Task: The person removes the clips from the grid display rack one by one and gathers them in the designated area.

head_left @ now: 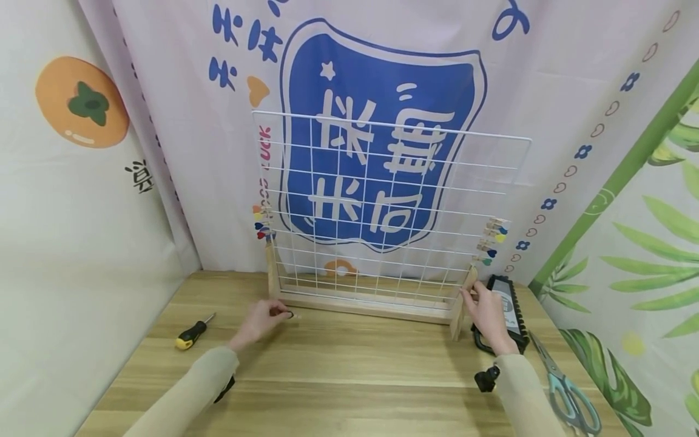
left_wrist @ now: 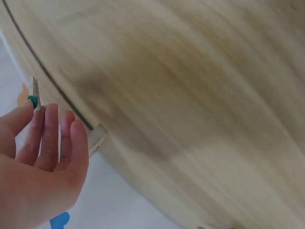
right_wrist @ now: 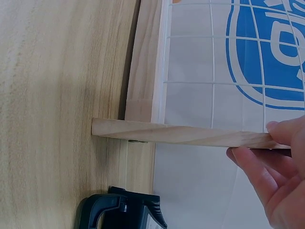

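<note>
Steadying wire grid stand (head_left: 382, 200) on table (head_left: 338, 370): right hand (head_left: 488, 315) grips wooden side foot (right_wrist: 190, 134), thumb and fingers around it. Left hand (head_left: 262, 320) pinches small dark part (head_left: 290, 315), likely screw, just before stand's left foot. Screwdriver (head_left: 192, 333) lies left of it. Step likely fastening base; next calls for seating part precisely.

Head view: looks forward and down from the near side across the wooden surface (head_left: 349, 364) to the wire grid panel (head_left: 388, 206) at the far side, taking in both hands. Left wrist view: very close, blurred, skims the surface (left_wrist: 190, 95) beside the left hand (left_wrist: 38, 162). Right wrist view: close, shares with the head view the panel's wooden foot (right_wrist: 181, 134) and grid (right_wrist: 214, 62).
</note>
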A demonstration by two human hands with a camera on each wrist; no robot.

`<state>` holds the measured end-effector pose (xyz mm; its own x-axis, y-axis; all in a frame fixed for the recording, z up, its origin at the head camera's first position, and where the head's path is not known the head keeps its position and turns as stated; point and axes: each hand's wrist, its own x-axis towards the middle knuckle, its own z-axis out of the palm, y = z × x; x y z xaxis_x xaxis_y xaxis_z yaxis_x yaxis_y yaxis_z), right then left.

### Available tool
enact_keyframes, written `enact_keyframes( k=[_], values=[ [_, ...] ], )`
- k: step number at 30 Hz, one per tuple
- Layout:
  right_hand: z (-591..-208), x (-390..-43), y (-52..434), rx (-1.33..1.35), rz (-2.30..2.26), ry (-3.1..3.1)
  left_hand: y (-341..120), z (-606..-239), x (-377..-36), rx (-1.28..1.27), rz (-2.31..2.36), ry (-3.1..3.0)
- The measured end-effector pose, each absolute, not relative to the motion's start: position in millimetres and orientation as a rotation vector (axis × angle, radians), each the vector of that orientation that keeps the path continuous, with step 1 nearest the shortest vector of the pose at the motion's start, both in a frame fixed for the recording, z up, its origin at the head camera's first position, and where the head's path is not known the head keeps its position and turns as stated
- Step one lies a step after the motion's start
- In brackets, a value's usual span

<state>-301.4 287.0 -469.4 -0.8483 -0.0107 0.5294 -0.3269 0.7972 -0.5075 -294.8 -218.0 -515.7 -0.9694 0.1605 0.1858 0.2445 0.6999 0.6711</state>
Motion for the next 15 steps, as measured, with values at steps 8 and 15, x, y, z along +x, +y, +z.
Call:
enact_keyframes(
  k=[8,15],
  values=[
    [-467.9,-302.0,287.7,0.237,0.82,-2.485,-210.1,-529.0,-290.1,-0.403,-1.036,-2.805],
    [-468.9,-301.3,286.6,0.226,0.817,-2.496,-207.1,-537.5,-288.0,-0.369,-0.971,-2.785]
  ],
)
